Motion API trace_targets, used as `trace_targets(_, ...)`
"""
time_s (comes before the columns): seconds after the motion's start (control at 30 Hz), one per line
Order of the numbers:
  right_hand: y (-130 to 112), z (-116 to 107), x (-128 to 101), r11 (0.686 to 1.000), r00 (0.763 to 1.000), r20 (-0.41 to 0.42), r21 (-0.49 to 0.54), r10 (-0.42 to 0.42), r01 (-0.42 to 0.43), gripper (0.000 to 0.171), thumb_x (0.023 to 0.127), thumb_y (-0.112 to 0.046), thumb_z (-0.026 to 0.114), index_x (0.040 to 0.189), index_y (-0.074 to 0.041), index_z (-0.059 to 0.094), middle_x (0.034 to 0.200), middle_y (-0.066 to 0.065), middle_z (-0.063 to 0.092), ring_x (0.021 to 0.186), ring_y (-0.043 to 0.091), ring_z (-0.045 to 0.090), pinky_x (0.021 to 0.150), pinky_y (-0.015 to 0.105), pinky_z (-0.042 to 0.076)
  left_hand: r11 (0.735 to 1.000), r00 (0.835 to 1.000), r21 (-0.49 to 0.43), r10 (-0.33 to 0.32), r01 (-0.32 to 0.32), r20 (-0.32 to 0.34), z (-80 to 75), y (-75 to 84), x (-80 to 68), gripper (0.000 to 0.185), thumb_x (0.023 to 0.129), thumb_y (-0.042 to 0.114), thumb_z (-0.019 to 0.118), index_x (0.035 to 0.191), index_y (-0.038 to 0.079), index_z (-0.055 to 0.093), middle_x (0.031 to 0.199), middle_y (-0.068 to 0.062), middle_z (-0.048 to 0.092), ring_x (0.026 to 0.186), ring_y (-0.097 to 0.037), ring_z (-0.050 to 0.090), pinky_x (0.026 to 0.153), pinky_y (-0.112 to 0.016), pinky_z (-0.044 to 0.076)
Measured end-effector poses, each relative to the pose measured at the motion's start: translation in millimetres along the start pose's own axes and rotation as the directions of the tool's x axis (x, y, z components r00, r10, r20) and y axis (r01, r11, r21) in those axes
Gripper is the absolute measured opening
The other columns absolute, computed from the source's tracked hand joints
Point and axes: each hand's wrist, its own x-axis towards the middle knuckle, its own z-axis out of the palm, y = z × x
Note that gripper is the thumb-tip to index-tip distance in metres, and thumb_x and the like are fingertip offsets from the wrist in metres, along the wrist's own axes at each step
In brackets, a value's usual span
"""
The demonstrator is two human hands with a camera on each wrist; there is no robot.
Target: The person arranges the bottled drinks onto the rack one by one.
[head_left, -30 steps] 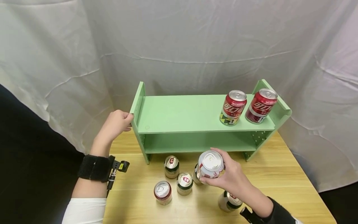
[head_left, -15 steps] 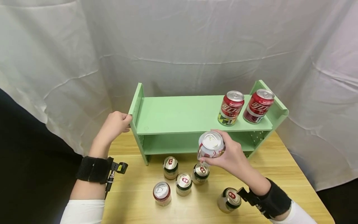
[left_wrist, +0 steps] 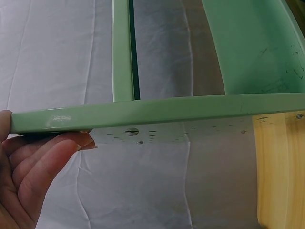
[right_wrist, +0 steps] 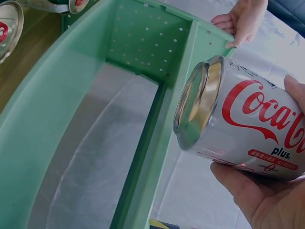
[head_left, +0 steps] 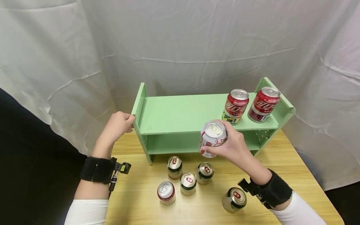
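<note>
My right hand [head_left: 234, 147] grips the white-and-red aluminium cola can [head_left: 212, 138] upright, just before the green two-tier shelf rack's [head_left: 180, 118] top board; left hand [head_left: 119, 123] pinches its end panel; set it down beside the two red cans [head_left: 235, 106], not knocking them.

Right hand [head_left: 234, 147] around a white can [head_left: 212, 138] before the green shelf [head_left: 182, 114], left hand [head_left: 119, 123] on its end

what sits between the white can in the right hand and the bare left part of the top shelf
Nothing visible. The white can hangs in front of the shelf edge; the two red cans stand off at its right end.
</note>
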Motion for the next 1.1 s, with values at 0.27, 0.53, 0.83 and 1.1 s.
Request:
trace_targets(0.27,-2.1,-4.7,17.7,1.000,1.000,-0.010,0.018,-0.022,0.022,0.087,0.054,-0.017,0.092,0.125,0.000,0.047,0.108,0.017,0.063,0.092,0.028,0.065,0.072,0.041,0.058,1.000,1.000,-0.016,0.005,-0.004,0.004,-0.2,2.4,-0.9,0.035,0.091,0.016,0.035,0.056,0.011,0.031,0.065,-0.011,0.049,0.093,-0.036,0.068,0.077,-0.039,0.060)
trace_targets(0.53,-6.2,-0.8,33.3,0.999,1.000,0.005,0.032,0.023,-0.023,0.085,0.056,-0.018,0.091,0.126,0.000,0.047,0.107,0.019,0.064,0.092,0.030,0.065,0.074,0.042,0.057,1.000,1.000,0.010,-0.001,0.001,0.012,-2.0,0.4,-5.0,0.036,0.091,0.016,0.035,0.055,0.012,0.031,0.057,-0.007,0.044,0.090,-0.035,0.069,0.078,-0.041,0.059)
trace_targets(0.83,-11.0,0.1,55.9,0.997,0.997,0.015,0.019,0.069,-0.069,0.085,0.059,-0.023,0.090,0.128,-0.002,0.046,0.108,0.016,0.063,0.092,0.029,0.064,0.074,0.041,0.056,1.000,1.000,0.004,0.003,-0.003,-0.006,-3.7,-1.6,-6.7,0.035,0.091,0.016,0.035,0.056,0.012,0.031,0.054,-0.002,0.038,0.088,-0.034,0.069,0.079,-0.042,0.059)
trace_targets(1.1,3.1,8.3,69.7,0.994,0.994,-0.004,0.030,0.105,-0.105,0.083,0.060,-0.021,0.089,0.128,-0.002,0.046,0.108,0.017,0.063,0.096,0.030,0.063,0.076,0.042,0.055,1.000,1.000,-0.016,0.008,-0.008,-0.018,2.1,-3.6,-0.7,0.035,0.090,0.017,0.036,0.056,0.012,0.030,0.052,0.002,0.025,0.084,-0.032,0.070,0.077,-0.041,0.059)
